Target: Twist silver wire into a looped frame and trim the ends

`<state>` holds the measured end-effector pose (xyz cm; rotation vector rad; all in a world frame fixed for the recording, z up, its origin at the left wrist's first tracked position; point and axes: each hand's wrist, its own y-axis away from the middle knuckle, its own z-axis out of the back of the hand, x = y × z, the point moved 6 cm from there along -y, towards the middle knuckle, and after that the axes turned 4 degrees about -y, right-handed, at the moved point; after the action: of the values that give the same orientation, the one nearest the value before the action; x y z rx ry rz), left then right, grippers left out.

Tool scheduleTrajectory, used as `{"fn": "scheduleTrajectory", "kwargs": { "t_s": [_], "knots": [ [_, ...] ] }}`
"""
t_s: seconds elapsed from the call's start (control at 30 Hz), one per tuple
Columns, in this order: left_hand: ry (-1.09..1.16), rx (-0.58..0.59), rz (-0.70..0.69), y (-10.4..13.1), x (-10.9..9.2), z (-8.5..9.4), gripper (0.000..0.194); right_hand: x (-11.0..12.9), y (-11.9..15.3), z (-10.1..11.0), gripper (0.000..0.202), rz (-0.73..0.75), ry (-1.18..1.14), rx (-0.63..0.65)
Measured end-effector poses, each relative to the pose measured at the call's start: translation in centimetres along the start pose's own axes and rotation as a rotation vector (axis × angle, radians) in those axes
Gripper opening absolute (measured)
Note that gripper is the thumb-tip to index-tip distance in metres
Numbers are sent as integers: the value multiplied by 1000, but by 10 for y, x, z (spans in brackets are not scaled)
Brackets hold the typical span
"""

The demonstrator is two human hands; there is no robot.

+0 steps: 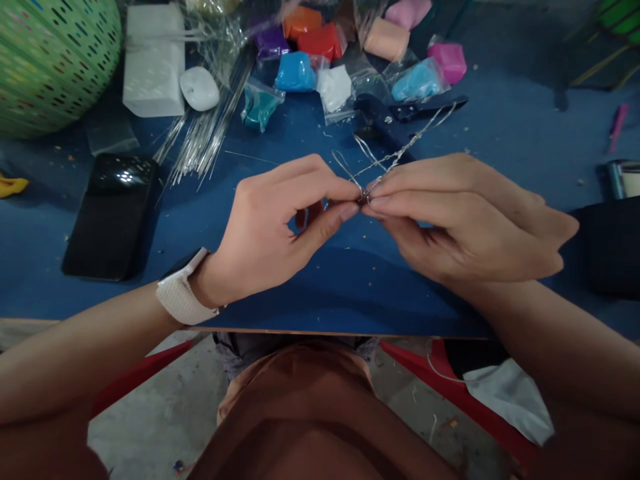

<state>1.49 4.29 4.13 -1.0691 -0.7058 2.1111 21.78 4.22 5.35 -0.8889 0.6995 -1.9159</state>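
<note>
A piece of twisted silver wire with several loops and strands rises from between my hands, above the blue table. My left hand pinches the wire's lower end between thumb and index finger. Close beside it, my right hand grips the same wire, its fingertips meeting those of the left. The exact join at the fingertips is mostly covered. One thin straight strand sticks out to the left behind my left hand. Dark-handled pliers lie just behind the wire.
A bundle of straight wires lies left of centre, near a black phone. Colourful wrapped clay packs line the back, beside a white block and a green basket. A dark case sits at the right.
</note>
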Motion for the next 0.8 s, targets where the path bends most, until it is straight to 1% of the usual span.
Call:
{"fn": "scheduleTrajectory", "kwargs": {
  "t_s": [0.07,0.2,0.27,0.33,0.4,0.5,0.53,0.57,0.6,0.7,0.8],
  "knots": [
    [-18,-28,-3,0,0,1,10,3,-3,-1,42,-18,33,17],
    [-76,-22,20,0,1,0,10,2,-8,1,24,-206,8,25],
    [-76,-30,-24,-1,-1,1,12,-2,-9,0,17,-291,4,54],
    [-96,-37,-92,-2,-4,2,12,-7,-9,-4,11,-331,13,97],
    [-141,-23,-121,-2,-4,2,12,-9,-9,-8,9,-284,41,87],
    [-187,9,-125,-2,-4,1,13,-1,-7,-9,9,-52,140,-33],
    [-189,6,-141,-2,-4,1,12,1,-6,-10,10,-20,159,-63],
    [-187,-1,-159,-1,-5,1,11,1,-5,-11,8,-39,155,-76],
    [-186,-7,-165,-1,-5,1,11,-1,-4,-12,7,-101,125,-81],
    [-200,-13,-167,-1,-2,0,12,-9,-1,-18,21,-354,-72,-83],
    [-228,-14,-181,0,1,-2,13,-14,1,-23,30,-496,-335,-159]
  ]
}}
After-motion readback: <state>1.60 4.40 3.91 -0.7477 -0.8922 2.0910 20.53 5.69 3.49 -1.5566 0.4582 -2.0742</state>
